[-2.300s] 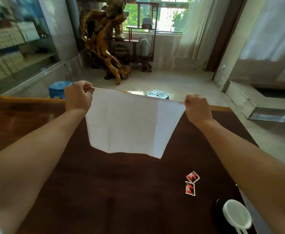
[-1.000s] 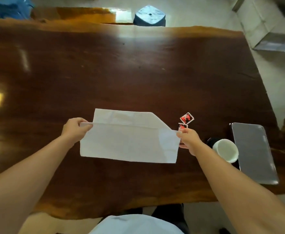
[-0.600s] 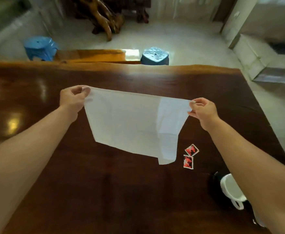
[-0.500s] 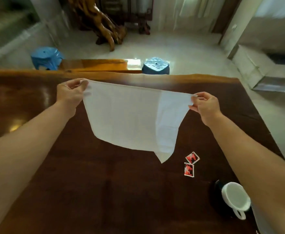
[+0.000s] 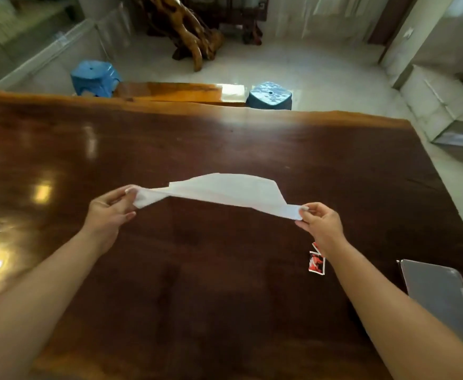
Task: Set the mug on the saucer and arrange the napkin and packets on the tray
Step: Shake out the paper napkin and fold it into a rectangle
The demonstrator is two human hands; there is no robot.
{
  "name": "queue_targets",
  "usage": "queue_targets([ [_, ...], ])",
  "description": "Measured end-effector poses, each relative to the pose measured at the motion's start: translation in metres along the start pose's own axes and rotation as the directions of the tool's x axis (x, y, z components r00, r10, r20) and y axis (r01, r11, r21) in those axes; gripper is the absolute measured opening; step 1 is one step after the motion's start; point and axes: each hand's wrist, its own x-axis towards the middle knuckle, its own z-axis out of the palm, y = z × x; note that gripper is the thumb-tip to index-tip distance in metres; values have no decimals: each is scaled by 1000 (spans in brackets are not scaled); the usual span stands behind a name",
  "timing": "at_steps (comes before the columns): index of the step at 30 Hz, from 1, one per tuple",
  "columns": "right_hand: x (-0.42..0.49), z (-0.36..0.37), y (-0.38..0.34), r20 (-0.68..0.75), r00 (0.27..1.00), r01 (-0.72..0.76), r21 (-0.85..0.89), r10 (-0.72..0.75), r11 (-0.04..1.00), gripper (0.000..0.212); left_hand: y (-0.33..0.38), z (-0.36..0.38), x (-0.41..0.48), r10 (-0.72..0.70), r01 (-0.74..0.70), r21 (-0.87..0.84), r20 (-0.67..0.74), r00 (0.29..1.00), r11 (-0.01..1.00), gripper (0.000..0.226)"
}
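Note:
A white napkin [image 5: 224,192] stretches nearly flat above the dark wooden table [image 5: 224,283], billowing away from me. My left hand [image 5: 109,212] pinches its left corner and my right hand [image 5: 320,223] pinches its right corner. Two red and white packets [image 5: 316,263] lie on the table just under my right wrist, one mostly hidden by it. A grey metal tray [image 5: 441,297] lies at the table's right edge. The mug and saucer are hidden behind my right forearm.
Two blue stools [image 5: 94,78] and an orange wooden bench [image 5: 170,91] stand beyond the table's far edge. A carved root sculpture [image 5: 186,31] stands on the pale floor further back. Bright reflections lie on the table's left side.
The napkin hung down from both hands half a second ago; now it is swung out nearly level over the table. Both hands have come lower and nearer to me.

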Motion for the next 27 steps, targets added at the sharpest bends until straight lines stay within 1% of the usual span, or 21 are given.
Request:
queue_targets([
  [2,-14,-2,48,-12,993,-116,-84,115,990,12,-47,-10,-24,-122,122,21,-25,992,992,32],
  [4,-31,-7,87,-21,977,-213,-136,212,968,11,-85,-20,-47,-220,222,72,-41,975,972,32],
  [6,-45,-14,119,-36,959,-283,-230,283,931,8,-116,-31,-67,-308,311,165,-49,950,936,30],
  [8,-57,-20,141,-58,940,-336,-316,336,887,6,-137,-38,-79,-358,357,250,-44,933,900,29],
  [11,-60,-26,153,-66,923,-371,-404,378,836,5,-145,-36,-81,-366,360,321,-44,930,876,25],
  [14,-50,-27,147,-72,920,-378,-427,386,821,6,-143,-29,-65,-350,337,370,-33,936,866,23],
  [19,-25,-23,128,-91,942,-325,-482,322,814,6,-143,-11,-31,-293,294,501,-84,953,814,26],
  [23,-6,-11,117,-61,964,-250,-526,258,813,10,-150,3,-14,-303,340,553,-161,939,760,26],
  [27,14,8,110,-51,975,-209,-555,217,805,13,-160,7,-8,-315,395,588,-240,918,706,16],
])
